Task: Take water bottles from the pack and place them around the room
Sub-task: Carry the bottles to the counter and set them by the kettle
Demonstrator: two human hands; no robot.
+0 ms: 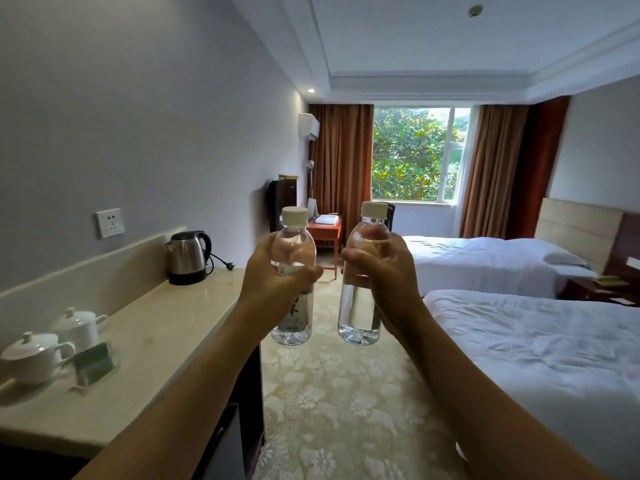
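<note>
Two clear water bottles are held upright at mid-frame, side by side and apart, above the patterned carpet (332, 393). The left bottle (293, 306) is full of clear liquid, carries a printed label and a pale cap; the left hand (273, 271) wraps its fingers around the upper body. The right bottle (360, 306), also full and pale-capped, shows its label only at the edge; the right hand (384, 268) curls around its upper body in the same way.

On the left, a pale counter (156, 327) runs along the wall; its right edge borders the carpeted aisle. On the right, the near bed (536, 358) edges the same aisle, with a second bed (485, 258) farther back. The aisle between counter and beds runs open toward the far window (415, 154).

On the counter stand a steel kettle (187, 256) at the far end, its cord lying loose beside it, and two white lidded cups (52, 344) near, with a small green item beside them. An orange table (325, 230) stands at the far end of the aisle.
</note>
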